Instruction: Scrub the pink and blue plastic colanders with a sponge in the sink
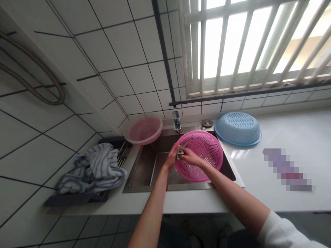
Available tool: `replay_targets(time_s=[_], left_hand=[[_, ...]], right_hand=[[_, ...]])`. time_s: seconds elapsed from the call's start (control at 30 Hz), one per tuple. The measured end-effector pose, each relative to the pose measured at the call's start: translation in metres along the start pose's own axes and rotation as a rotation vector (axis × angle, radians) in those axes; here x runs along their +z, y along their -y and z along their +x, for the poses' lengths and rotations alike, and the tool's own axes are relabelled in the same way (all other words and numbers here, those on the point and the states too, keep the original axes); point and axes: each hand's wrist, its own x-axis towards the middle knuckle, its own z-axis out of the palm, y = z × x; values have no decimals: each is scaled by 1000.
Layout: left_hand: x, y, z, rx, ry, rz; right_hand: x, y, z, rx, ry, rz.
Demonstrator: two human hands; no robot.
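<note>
Left hand [171, 157] and right hand [190, 157] meet over the sink [146, 163], the fingers of both pinched on a small grey-green thing [181, 150] I can't identify. Just behind it leans the pink colander [207, 148]. A pink basin [143, 130] sits at ten o'clock and an overturned blue colander [238, 128] at two.

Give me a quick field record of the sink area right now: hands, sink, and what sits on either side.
left hand: gripping a small greyish item, too blurred to identify
right hand: gripping the same item, over the pink colander
pink colander: tilted in the sink, right side
pink basin: sink's back left corner, by the faucet
blue colander: upside down on the counter, right
striped cloth: heaped on the rack, left
</note>
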Motion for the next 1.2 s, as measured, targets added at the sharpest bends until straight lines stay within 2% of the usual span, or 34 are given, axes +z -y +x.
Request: replay_targets(time_s=[0.03,0.07,0.1,0.23,0.27,0.3,0.33,0.43,0.47,0.5,0.53,0.63,0.7,0.73,0.77,0.87,0.9,0.93,0.97,1.03,1.07,1.1,1.13,1.2], left_hand=[[-1,-1,0,11,-10,26],[-2,-1,0,20,-3,45],[-2,-2,0,25,17,56],[5,-4,-2,46,57,50],[7,-4,-2,48,49,42],[8,-4,-2,47,41,37],[8,-4,-2,42,36,38],[5,-5,-2,32,14,65],[3,-5,-2,35,7,73],[2,-5,-3,38,8,77],[2,-6,-3,39,19,74],[6,-6,-3,48,90,49],[8,-5,-3,56,113,38],[8,-4,-2,54,102,40],[7,-3,-2,48,79,50],[2,-3,0,43,9,105],[1,-3,1,59,10,124],[0,-4,0,77,25,138],[0,-5,0,93,47,142],[2,-7,-2,110,80,137],[4,-8,-2,111,88,128],[5,-8,-3,111,89,120],[6,-9,-3,116,80,116],[6,-9,-3,131,41,123]], right_hand=[[4,1,-2,-8,106,7],[6,1,-3,-13,154,9],[5,1,-3,-14,129,8],[-12,3,4,16,-310,34],[-15,3,6,28,-363,54],[-17,4,6,38,-361,79],[-17,4,6,45,-301,105],[-7,4,2,66,46,129],[-3,3,0,66,120,119],[-1,3,0,65,138,110],[0,2,1,63,95,101],[-9,-2,6,84,-248,79],[-15,-3,9,96,-386,65],[-15,-4,9,88,-367,70],[-14,-4,8,75,-283,77],[-1,-5,3,35,118,52],[2,-5,2,22,179,29],[4,-5,2,9,165,5],[4,-6,2,1,79,-13],[-1,-7,6,9,-188,-26],[-5,-8,7,23,-290,-20],[-7,-8,8,34,-334,-4],[-9,-8,9,39,-308,19],[-7,-8,7,29,-88,61]])
